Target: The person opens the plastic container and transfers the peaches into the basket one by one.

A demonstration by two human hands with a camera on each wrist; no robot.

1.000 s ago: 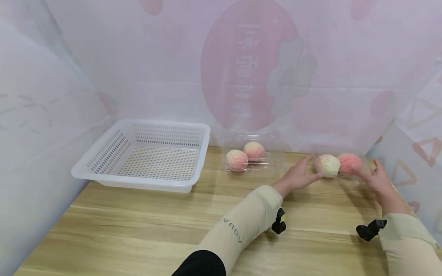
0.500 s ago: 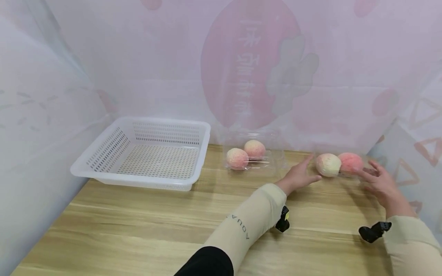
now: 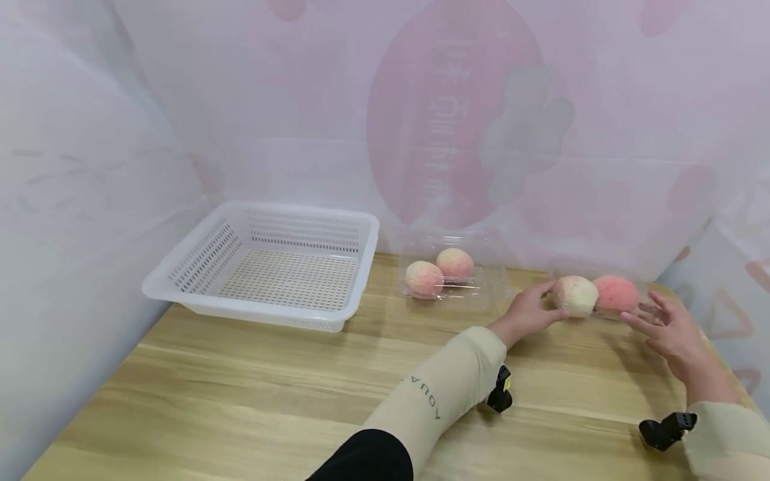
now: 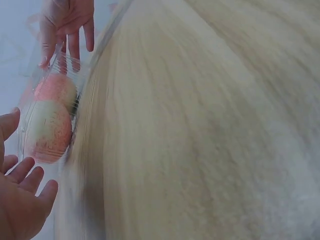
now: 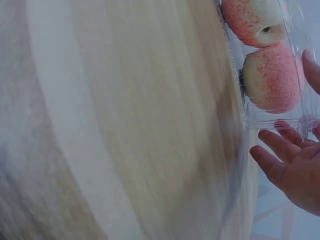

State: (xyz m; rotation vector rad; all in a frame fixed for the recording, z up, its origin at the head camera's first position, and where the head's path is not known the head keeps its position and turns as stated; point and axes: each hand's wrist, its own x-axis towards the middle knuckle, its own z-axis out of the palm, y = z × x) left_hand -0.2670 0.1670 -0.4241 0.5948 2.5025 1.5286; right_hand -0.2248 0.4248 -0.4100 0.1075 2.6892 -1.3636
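Note:
In the head view, a clear plastic clamshell box [image 3: 586, 315] with two peaches stands at the back right of the wooden table. One peach [image 3: 576, 296] is pale cream, the other peach [image 3: 617, 294] pinkish red. My left hand [image 3: 529, 311] is at the box's left end, thumb and fingers spread; the left wrist view shows these fingers [image 4: 35, 180] extended beside the box. At the opposite end is my right hand [image 3: 674, 334]. In the right wrist view its thumb [image 5: 311, 72] lies along the box's side and its loosely extended fingers [image 5: 272, 165] reach the end wall.
Another clear clamshell box [image 3: 475, 292] with two peaches stands mid-table by the back curtain. A white perforated plastic basket [image 3: 265, 319] sits to its left. Printed fabric walls [image 3: 301, 100] enclose the table's back and sides.
My left hand has come slightly closer to the box's left end. My right hand's fingers have shifted from in front of the red peach toward the box's right end. The view has swung slightly.

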